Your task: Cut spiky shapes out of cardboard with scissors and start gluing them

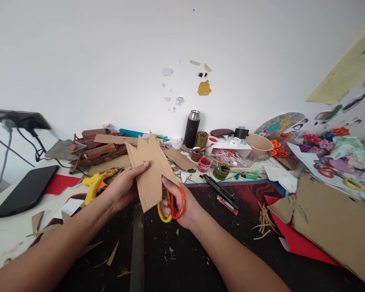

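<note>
My left hand (126,182) grips a piece of brown cardboard (148,172) by its left side, thumb on the near face. Pointed, jagged shapes run along the cardboard's top edge. In my right hand (181,202) is a pair of scissors (179,205) with one red and one yellow handle loop. My fingers sit in the loops, close to the cardboard's lower right edge. The blades are hidden behind the cardboard, so how far they are apart does not show. Both hands are raised over the dark mat (176,259).
A metal ruler (137,251) lies on the mat among cardboard scraps. To the left are a yellow glue gun (97,182) and a black phone (27,190). Paint jars (204,164), a black flask (192,129) and a utility knife (220,190) stand or lie beyond; cardboard sheets (331,223) are right.
</note>
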Action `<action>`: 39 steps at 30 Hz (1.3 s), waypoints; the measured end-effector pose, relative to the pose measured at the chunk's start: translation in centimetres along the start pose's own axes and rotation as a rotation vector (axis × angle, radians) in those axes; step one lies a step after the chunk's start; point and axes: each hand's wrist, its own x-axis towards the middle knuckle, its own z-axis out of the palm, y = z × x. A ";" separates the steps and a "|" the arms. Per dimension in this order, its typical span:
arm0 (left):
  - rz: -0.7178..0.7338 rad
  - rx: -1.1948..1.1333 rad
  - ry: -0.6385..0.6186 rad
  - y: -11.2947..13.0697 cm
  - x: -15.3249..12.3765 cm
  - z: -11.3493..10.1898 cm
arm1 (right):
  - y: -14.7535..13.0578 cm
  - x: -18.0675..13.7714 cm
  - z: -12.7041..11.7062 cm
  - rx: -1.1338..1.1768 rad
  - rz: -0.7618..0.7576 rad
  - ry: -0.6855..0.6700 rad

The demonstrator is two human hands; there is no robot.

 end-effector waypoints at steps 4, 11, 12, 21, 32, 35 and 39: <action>-0.035 -0.003 -0.051 0.2 0.1 -0.4 | -0.1 -0.1 0.0 0.074 0.065 -0.050; -0.017 -0.026 -0.143 -0.7 0.0 -0.7 | -0.3 -0.5 0.3 0.183 0.038 -0.094; 0.009 -0.024 -0.149 -0.9 -0.1 -0.7 | -0.4 -0.5 0.3 0.207 0.041 -0.075; 0.071 -0.025 -0.179 -1.4 -0.4 -0.5 | -0.5 -0.3 0.1 0.294 0.109 -0.050; 0.048 -0.059 -0.200 -1.9 -0.7 -0.3 | 0.0 -0.8 0.7 0.291 0.066 -0.120; 0.068 -0.031 -0.196 -2.0 -1.0 0.0 | -0.3 -0.8 0.6 0.311 0.115 -0.072; 0.121 -0.009 -0.133 -2.1 -1.2 0.4 | -0.3 -0.8 0.7 0.312 0.107 -0.016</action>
